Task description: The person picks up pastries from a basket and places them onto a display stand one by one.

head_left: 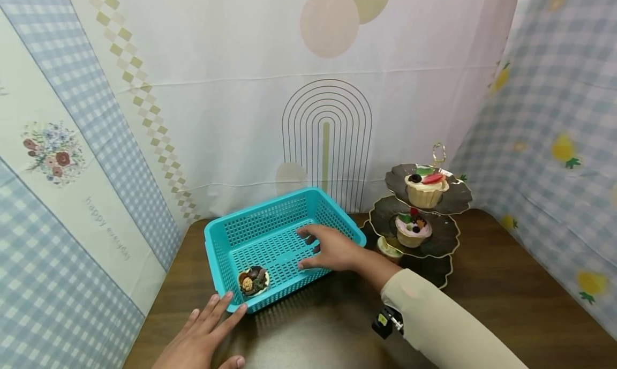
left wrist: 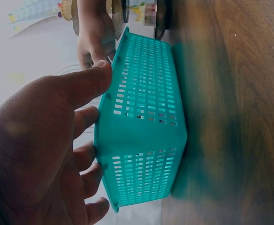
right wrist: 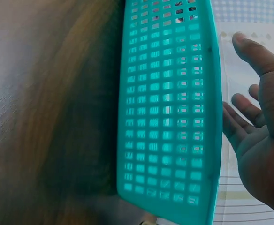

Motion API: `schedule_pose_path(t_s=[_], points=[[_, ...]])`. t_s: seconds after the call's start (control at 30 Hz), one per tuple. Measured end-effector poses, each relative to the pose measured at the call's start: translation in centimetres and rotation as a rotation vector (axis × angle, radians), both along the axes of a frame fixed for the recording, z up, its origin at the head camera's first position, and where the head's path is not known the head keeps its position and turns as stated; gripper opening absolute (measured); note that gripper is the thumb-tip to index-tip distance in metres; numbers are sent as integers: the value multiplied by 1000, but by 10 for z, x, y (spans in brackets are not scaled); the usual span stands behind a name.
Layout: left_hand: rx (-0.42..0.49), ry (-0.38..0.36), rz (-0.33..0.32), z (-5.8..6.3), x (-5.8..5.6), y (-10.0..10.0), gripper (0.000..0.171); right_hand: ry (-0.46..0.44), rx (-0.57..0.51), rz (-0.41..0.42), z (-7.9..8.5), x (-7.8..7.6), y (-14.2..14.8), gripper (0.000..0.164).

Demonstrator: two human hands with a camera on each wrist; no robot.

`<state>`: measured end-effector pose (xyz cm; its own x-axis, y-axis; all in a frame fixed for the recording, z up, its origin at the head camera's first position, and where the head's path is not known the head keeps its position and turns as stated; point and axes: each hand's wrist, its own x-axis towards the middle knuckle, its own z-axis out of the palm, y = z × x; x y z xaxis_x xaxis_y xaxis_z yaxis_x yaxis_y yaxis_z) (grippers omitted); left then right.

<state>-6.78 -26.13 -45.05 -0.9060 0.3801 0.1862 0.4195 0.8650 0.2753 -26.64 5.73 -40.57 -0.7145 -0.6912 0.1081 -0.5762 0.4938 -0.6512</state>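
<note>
A turquoise perforated plastic basket [head_left: 262, 208] stands on the table, and in its near left corner lies a cupcake with dark chocolate topping [head_left: 254, 281]. My left hand [head_left: 202, 329] is at that same corner, fingers spread, with fingertips right at the rim. In the left wrist view the basket's outer corner [left wrist: 141, 133] shows beside the thumb and fingertips. Over the right part of the basket hovers my right hand [head_left: 332, 248], its fingers loosely bent and apart with nothing between them. The right wrist view shows that hand [right wrist: 263, 112] beyond the basket's rim.
Right of the basket stands a three-tier dark stand with gold edges [head_left: 460, 195]. A cupcake with strawberry [head_left: 426, 189] sits on top, a pink-creamed cupcake [head_left: 412, 230] on the middle tier, and another cupcake [head_left: 388, 249] lower down, partly hidden. Fabric curtains [head_left: 231, 133] enclose the wooden table [head_left: 308, 331].
</note>
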Motion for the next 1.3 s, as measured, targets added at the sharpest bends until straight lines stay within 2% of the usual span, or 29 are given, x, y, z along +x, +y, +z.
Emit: schedule_pose_path(t_s=[0.17,0.43,0.6,0.83,1.07,1.3], points=[[-17,29,1,0,-2,2,75,-27,64,6,0,-6,-12,79],[15,-42,-5,5,-3,1,74,-20,177,12,-2,-12,-36,88],[23,-38,9,2,-3,-1,74,-20,232,27,-4,-11,-50,87],[13,-4,-22,-4,-4,-5,73,-51,265,75,-12,-9,-72,84],[23,38,-17,-8,-4,-5,75,9,343,98,-14,-8,-87,81],[30,46,-16,-8,-4,-4,73,39,397,137,-17,-5,-98,76]])
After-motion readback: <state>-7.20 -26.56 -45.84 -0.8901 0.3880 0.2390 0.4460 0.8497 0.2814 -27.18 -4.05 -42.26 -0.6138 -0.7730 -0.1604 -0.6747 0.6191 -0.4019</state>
